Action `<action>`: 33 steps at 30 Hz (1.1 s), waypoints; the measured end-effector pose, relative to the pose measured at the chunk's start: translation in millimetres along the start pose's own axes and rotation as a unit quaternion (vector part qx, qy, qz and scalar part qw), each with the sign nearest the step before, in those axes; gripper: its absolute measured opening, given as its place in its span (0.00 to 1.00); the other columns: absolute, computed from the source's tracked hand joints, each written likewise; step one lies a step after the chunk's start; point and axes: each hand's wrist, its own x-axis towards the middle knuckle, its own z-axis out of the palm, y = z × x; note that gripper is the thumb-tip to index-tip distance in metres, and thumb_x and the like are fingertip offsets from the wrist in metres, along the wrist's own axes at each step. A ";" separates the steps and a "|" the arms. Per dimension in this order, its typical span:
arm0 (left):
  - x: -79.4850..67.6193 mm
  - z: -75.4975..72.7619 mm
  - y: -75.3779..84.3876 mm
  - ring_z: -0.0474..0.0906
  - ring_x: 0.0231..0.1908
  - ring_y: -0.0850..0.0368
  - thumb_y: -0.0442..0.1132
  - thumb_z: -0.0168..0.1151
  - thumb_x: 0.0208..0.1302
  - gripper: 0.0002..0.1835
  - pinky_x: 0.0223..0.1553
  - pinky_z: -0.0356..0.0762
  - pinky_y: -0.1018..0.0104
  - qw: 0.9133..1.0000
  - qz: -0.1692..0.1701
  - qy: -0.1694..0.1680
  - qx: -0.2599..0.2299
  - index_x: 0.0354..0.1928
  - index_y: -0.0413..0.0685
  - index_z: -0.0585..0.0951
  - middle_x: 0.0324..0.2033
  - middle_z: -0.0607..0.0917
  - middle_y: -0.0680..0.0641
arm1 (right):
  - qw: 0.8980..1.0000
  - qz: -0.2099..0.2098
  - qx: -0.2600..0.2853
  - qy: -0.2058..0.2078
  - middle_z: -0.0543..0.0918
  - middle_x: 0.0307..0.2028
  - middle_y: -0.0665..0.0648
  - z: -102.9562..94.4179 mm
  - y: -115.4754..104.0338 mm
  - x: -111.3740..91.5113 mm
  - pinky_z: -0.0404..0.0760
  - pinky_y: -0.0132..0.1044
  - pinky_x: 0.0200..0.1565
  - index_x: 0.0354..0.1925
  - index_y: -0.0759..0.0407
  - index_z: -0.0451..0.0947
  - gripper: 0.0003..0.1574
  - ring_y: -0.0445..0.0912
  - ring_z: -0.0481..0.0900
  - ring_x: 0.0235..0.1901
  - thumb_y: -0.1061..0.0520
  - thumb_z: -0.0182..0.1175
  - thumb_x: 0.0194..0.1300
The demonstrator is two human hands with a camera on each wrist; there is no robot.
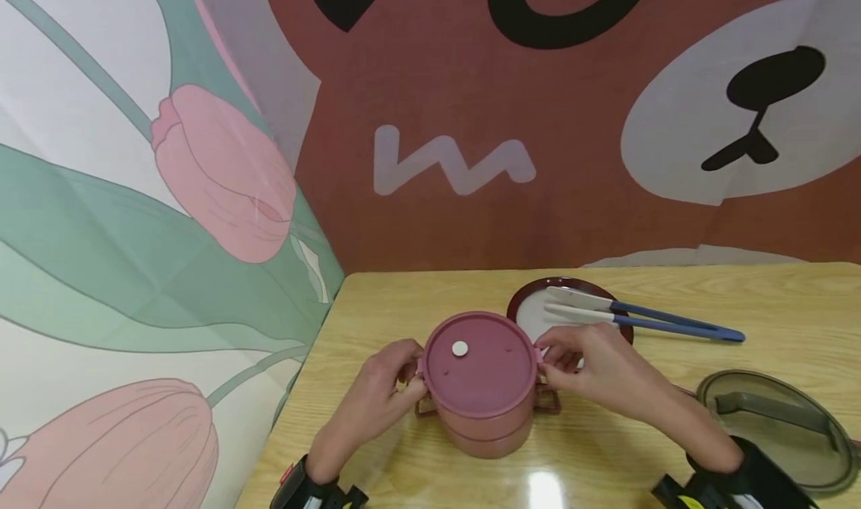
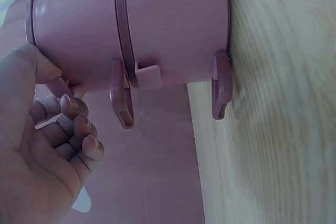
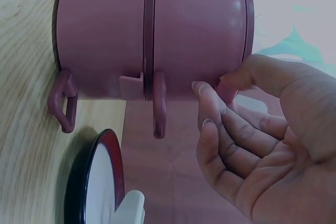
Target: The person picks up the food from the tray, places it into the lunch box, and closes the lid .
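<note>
A dusty-pink, two-tier round lunch box (image 1: 486, 428) stands upright on the table, its flat lid (image 1: 498, 382) on top with a small white knob. My left hand (image 1: 377, 398) pinches the upper side latch (image 2: 60, 87) between thumb and index finger, its other fingers curled loosely below. On the opposite side, my right hand (image 1: 599, 361) has its thumb and fingertips around the matching latch (image 3: 227, 92). Loop handles (image 2: 122, 98) stick out from both tiers, and a lower latch (image 3: 131, 85) spans the seam between them.
Behind the box, a dark-rimmed white plate (image 1: 528, 309) carries blue-handled tongs (image 1: 679, 324) that reach out to the right. A tinted see-through lid with a handle (image 1: 773, 425) lies at the table's right. Printed cloth (image 1: 457, 225) hangs along the back and left.
</note>
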 end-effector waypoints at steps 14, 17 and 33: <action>25.7 30.6 27.2 0.72 0.28 0.62 0.38 0.59 0.58 0.07 0.26 0.66 0.78 0.998 0.043 -0.049 -0.017 0.35 0.60 0.74 0.26 0.74 0.58 | 0.999 -0.019 -0.039 0.013 0.77 0.25 0.33 -30.6 16.6 -43.8 0.74 0.27 0.28 0.34 0.34 0.75 0.20 0.28 0.74 0.27 0.58 0.73 0.54; 28.9 35.4 32.8 0.71 0.28 0.64 0.38 0.60 0.57 0.07 0.27 0.65 0.79 0.997 0.052 -0.057 -0.019 0.34 0.59 0.74 0.25 0.74 0.57 | 0.999 -0.019 -0.038 0.012 0.77 0.26 0.34 -35.0 21.7 -50.4 0.73 0.27 0.27 0.35 0.33 0.75 0.21 0.28 0.74 0.27 0.58 0.73 0.54; 9.5 29.9 10.8 0.77 0.45 0.66 0.55 0.66 0.63 0.16 0.46 0.80 0.66 0.994 0.044 -0.095 0.004 0.50 0.63 0.79 0.44 0.81 0.62 | 0.992 -0.093 -0.083 0.000 0.83 0.41 0.37 -26.5 43.5 -55.8 0.74 0.24 0.27 0.47 0.33 0.79 0.21 0.29 0.75 0.35 0.49 0.74 0.56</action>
